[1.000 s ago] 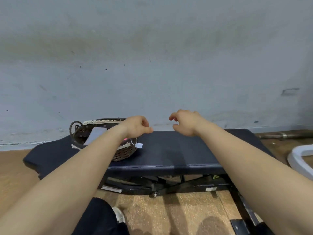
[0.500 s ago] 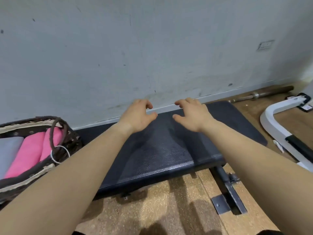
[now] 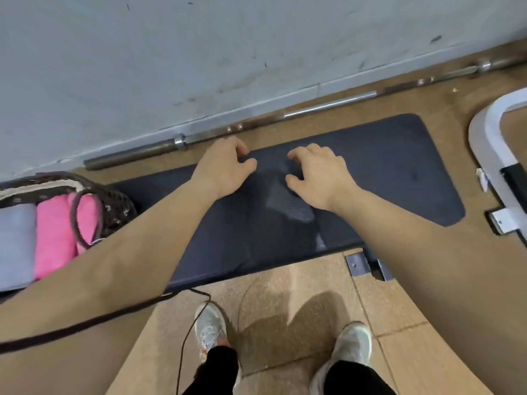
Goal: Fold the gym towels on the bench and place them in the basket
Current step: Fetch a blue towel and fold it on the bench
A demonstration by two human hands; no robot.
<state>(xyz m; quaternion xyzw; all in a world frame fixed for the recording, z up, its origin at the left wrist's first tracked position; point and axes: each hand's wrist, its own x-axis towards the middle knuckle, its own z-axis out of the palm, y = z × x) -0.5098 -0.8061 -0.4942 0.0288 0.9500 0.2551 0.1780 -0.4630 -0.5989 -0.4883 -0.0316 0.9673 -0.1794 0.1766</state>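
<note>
Both hands have dropped lower toward the pad since half a second ago, and the view has tipped steeply down, so the person's feet now show. The left hand [image 3: 225, 166] sits over the far edge of the dark navy padded bench [image 3: 399, 172], and the right hand [image 3: 319, 178] is just beside it over the middle of the pad. Each has its fingers loosely bent, fingertips pointing down, and holds nothing (whether the tips actually touch the pad I cannot tell). At the left end of the bench stands the brown woven wicker basket [image 3: 117, 206], its looped handle lying across the contents. Inside are two rolled pink towels [image 3: 54, 238] side by side, with a folded pale grey towel [image 3: 15, 243] just to their left. A steel barbell [image 3: 285, 114] lies on the cork-coloured floor [image 3: 285, 295] along the grey wall, behind the bench. A white metal frame [image 3: 490, 132] is at the right edge. Two pale sneakers [image 3: 211, 329] stand on the floor in front, with a thin black cable [image 3: 185, 337] beside the left one.
</note>
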